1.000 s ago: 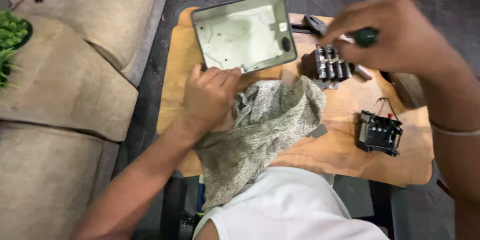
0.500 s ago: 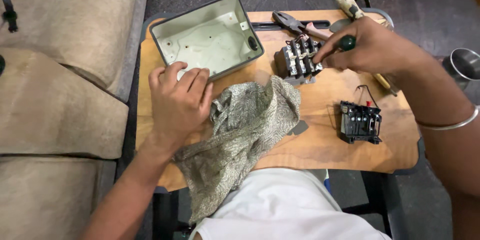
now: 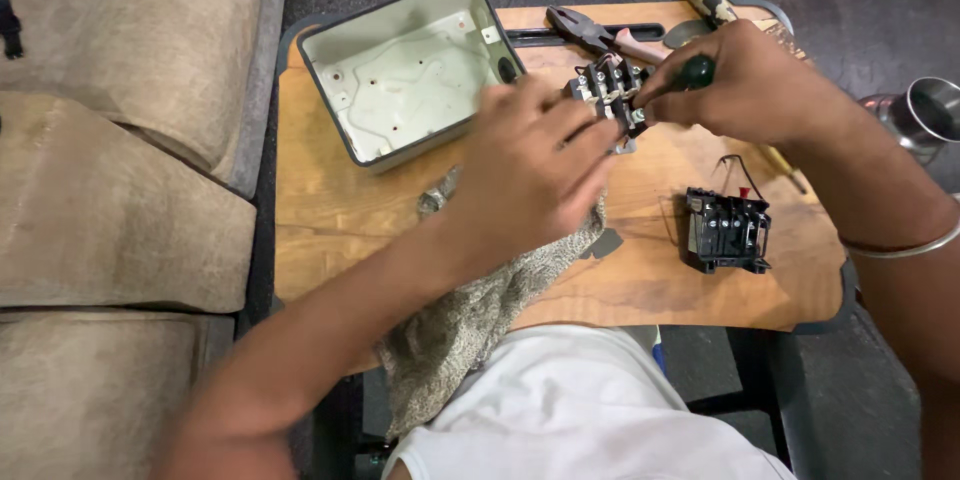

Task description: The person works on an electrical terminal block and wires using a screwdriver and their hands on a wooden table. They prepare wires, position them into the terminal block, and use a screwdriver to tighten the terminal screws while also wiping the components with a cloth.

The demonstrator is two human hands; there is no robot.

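1. Here the right hand [image 3: 745, 90] is clenched around a green-handled screwdriver [image 3: 693, 72], its tip at the black terminal block [image 3: 608, 90] at the far middle of the wooden table [image 3: 330, 230].
2. The left hand [image 3: 535, 170] reaches in with fingers loosely curled, touching the block's near side; whether it truly grips is unclear.
3. If the block is not steadied, the tip could slip off a screw and jab the left fingers.
4. Both forearms angle inward over the patterned cloth [image 3: 460, 340].

— Home or workshop?
— A living room turned repair bench: beige upholstered sofa cushions [image 3: 110, 190] sit beside a small wooden tray table [image 3: 340, 230] (grey-handled pliers [image 3: 600, 38] on it).
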